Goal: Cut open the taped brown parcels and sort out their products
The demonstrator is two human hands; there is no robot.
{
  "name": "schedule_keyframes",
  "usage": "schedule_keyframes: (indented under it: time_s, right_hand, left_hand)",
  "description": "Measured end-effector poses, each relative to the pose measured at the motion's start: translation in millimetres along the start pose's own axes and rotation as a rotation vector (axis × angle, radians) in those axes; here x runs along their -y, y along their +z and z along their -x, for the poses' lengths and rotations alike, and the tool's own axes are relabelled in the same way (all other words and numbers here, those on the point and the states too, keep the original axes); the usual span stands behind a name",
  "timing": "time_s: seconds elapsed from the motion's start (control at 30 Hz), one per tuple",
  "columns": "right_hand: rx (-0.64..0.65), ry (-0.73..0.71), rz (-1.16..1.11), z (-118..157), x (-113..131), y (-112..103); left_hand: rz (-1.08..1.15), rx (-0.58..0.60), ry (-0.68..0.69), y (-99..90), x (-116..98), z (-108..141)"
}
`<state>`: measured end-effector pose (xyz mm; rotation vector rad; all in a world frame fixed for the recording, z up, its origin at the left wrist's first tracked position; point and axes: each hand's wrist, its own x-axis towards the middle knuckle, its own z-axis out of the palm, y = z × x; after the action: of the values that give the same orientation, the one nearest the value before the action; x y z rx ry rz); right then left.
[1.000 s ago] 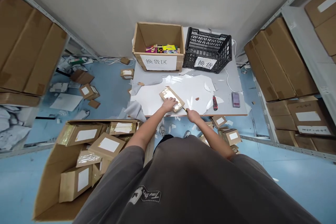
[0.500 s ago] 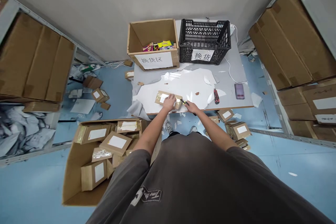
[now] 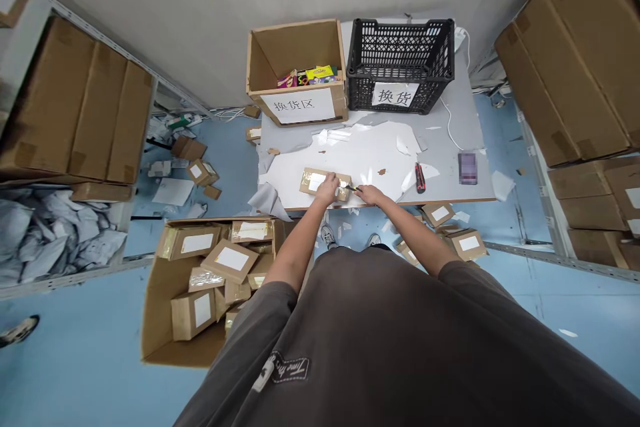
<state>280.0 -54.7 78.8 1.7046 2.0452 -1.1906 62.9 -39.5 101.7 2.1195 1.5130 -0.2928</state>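
A small taped cardboard box point(image 3: 306, 178) with a white label lies near the front edge of the grey table point(image 3: 470, 130). My left hand point(image 3: 327, 189) grips it from above, partly covering the label. My right hand point(image 3: 369, 194) is closed round a box cutter point(image 3: 354, 188), whose tip points left at the box's right end. Whether the blade is in the tape is too small to tell. Farther right on the table rests a red and black box cutter point(image 3: 420, 177). White paper scraps point(image 3: 345, 153) lie around the box.
Behind stand an open carton point(image 3: 297, 107) holding colourful packs and a black plastic crate point(image 3: 400, 67). A phone point(image 3: 468, 169) lies at the right. On the floor, a large carton point(image 3: 155, 320) holds several boxes. Shelves flank both sides; another person's shoe point(image 3: 23, 331) shows at left.
The camera view has shifted a little. My right hand and the box cutter remain at the box's right end, with the cutter lying flatter. A person's shoe has come into view at left.
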Motion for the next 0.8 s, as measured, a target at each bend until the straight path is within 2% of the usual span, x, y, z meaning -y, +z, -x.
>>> schedule_keyframes:
  time_s: [0.17,0.3,0.4,0.57,0.67,0.8]
  right_hand:
    - [0.026,0.014,-0.098,5,3,-1]
    - [0.142,0.043,-0.315,11,7,10]
    - [0.164,0.049,-0.396,20,10,22]
    - [0.085,0.087,-0.386,43,-5,30]
    - [0.017,0.132,-0.347,53,-16,23]
    - [-0.087,0.128,-0.237,52,-16,12]
  left_hand:
    - [0.031,-0.006,-0.006,-0.2,3,0]
    - [0.046,-0.026,0.013,0.7,3,0]
    - [0.046,-0.025,0.034,2.2,4,-2]
    - [0.078,-0.041,0.037,-3.4,12,-6]
    - [-0.008,-0.05,0.035,-10.5,15,-13]
    - [-0.081,-0.062,0.042,-16.4,12,-27]
